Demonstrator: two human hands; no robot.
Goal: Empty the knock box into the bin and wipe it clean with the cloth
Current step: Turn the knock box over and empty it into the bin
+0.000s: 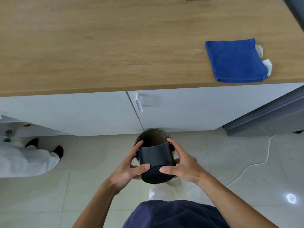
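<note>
Both hands hold the black knock box (156, 159) low over the floor: the left hand (130, 168) wraps its left side and the right hand (182, 170) its right, thumbs on the base that faces the camera, its mouth tipped away toward the bin (153, 134) just beyond the fingertips. Past the hands stands the white cabinet (98, 112) under the wooden counter (98, 46). The folded blue cloth (235, 60) lies on the counter, well beyond and to the right of the right hand.

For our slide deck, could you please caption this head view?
Both hands, left hand and right hand, tip the black knock box over the bin; blue cloth waits on the counter.
</note>
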